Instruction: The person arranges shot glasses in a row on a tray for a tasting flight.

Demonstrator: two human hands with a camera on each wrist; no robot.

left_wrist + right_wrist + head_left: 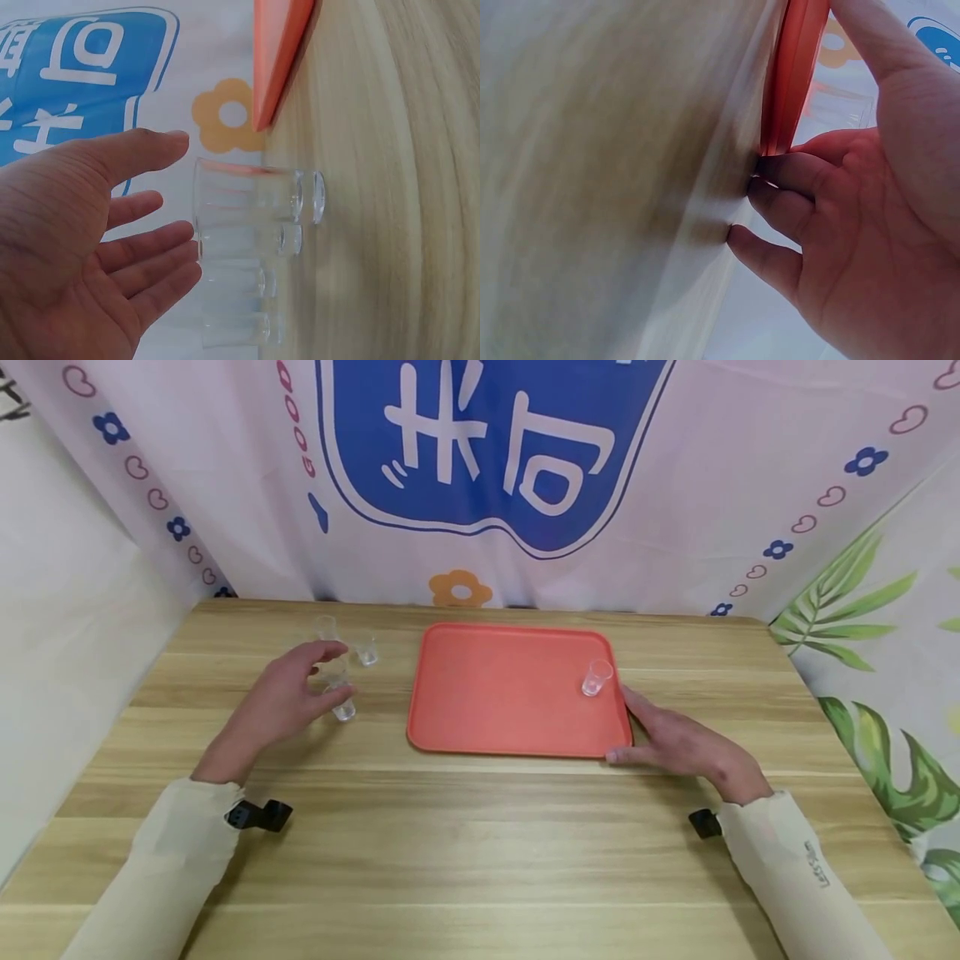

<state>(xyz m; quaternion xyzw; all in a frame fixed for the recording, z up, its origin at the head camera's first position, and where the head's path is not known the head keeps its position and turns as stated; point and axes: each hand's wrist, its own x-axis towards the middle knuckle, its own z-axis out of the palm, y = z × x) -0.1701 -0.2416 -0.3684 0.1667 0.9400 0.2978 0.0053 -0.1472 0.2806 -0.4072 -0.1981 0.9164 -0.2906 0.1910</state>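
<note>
On the table, head view and two wrist views:

Table (480, 843): light wood-grain top, backed by a patterned curtain (675, 485) with a blue emblem and an orange flower.

Tray (510, 689): orange, rectangular with rounded corners, lying flat at the middle of the table.

Cup on tray (597, 677): small, clear, upright, near the tray's far right corner, apart from the right hand.

Cups beside tray (343, 703): small clear cups standing on the bare table to the left of the tray; the head view shows about four, one at the far edge of the group (325, 627) and one nearer the tray (366, 652). The left wrist view shows them lined up in a row (247, 225).

Left hand (288, 697): released, fingers loosely spread, cupped around the nearest cups of the group; in the left wrist view the fingertips (176, 142) lie just beside the cup rims, and contact cannot be told.

Right hand (678, 743): resting on the table at the tray's near right corner, thumb along the near edge, fingers along the right edge. In the right wrist view the fingertips (780, 169) touch the tray rim (795, 75); the fingers are relaxed, not curled round it.

Sleeves: cream, with a black wrist mount (258, 815) on each forearm.
</note>
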